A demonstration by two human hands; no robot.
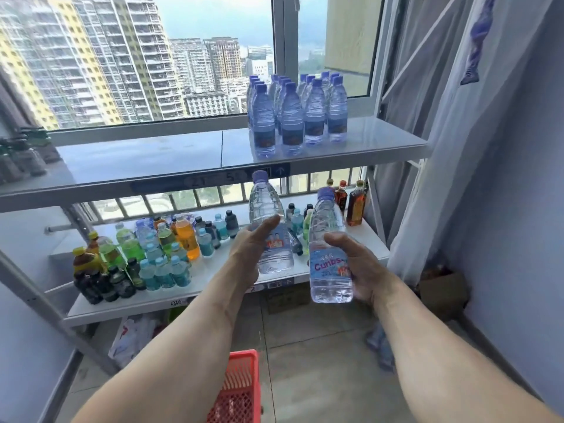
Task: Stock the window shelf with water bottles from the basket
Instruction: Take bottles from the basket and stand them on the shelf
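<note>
Head view looked down and forward at a two-level metal rack set against a high window. Both bare arms were stretched out in front of the rack, each hand carrying one water bottle upright, at a height between the two shelves. Left hand gripped the left bottle around its labelled middle, thumb across the front, fingers curled behind. Right hand held the right bottle low on its body, thumb on the near side at the label, fingers wrapped round the back; printed label faced the camera. Both bottles clear, purple-blue caps on, apart from each other and touching nothing but the hands. Top shelf by the window carried a cluster of stocked water bottles, same kind, standing upright in short rows toward its right end; the left stretch of that shelf lay bare, with some blurred dark bottles at the far left edge. Lower shelf held mixed drinks: green, orange, teal and dark bottles crowded at left, and a few brown bottles at the far right rear. Red plastic basket sat on the floor below the left forearm, only part of it showing, contents could not be made out. Pale curtain hung at right.
</note>
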